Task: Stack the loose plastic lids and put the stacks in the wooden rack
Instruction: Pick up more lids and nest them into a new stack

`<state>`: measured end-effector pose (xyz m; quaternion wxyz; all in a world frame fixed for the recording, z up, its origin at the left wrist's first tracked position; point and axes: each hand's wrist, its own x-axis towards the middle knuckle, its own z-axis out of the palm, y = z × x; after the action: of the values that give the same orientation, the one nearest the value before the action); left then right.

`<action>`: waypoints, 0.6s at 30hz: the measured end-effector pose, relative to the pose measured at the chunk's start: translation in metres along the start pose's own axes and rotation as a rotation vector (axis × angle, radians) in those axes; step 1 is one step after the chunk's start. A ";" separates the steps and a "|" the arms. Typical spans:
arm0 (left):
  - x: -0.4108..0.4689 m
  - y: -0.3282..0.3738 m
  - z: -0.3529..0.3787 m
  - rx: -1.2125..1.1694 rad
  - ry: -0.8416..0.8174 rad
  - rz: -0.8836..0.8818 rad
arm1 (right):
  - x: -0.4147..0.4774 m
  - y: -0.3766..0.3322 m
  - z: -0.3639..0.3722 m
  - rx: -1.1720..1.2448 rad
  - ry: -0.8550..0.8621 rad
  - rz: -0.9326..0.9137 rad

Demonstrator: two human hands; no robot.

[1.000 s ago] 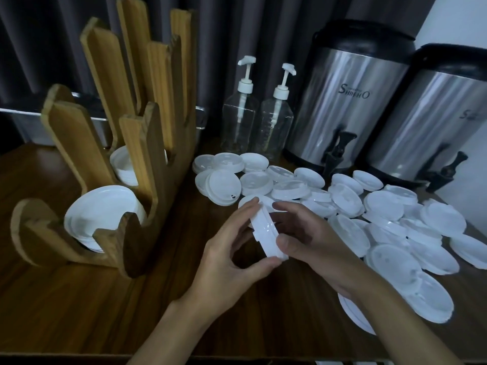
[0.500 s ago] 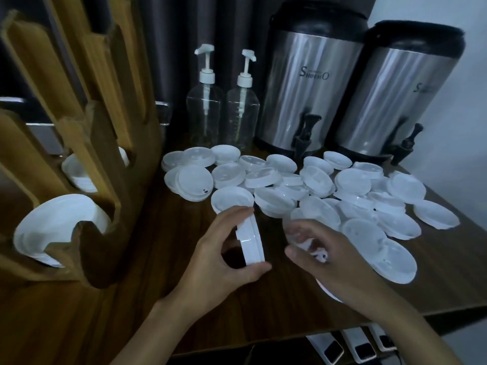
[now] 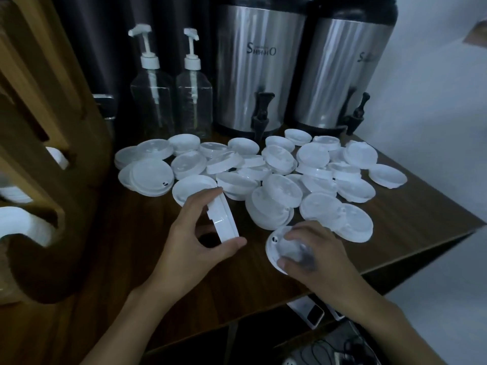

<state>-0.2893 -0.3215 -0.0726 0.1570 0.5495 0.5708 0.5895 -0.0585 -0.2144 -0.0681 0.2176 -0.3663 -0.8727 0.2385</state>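
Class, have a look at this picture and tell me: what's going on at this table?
A person is sorting white plastic lids. The left hand holds a small stack of lids on edge. The right hand grips a single lid near the front edge of the table. Many loose lids lie scattered in front of the metal urns. The wooden rack on the left holds a few lids.

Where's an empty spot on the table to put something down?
Bare wood lies between the wooden rack and the left hand, and along the front edge of the table. Farther back, loose lids crowd it up to the steel urns.
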 end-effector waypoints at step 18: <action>-0.037 -0.011 -0.079 0.114 0.253 -0.082 | 0.040 -0.082 0.067 0.478 -0.106 -0.087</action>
<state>-0.3463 -0.3881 -0.0793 0.0762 0.4553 0.6405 0.6138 -0.1653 -0.2527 -0.0661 0.2621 -0.2532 -0.8166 0.4476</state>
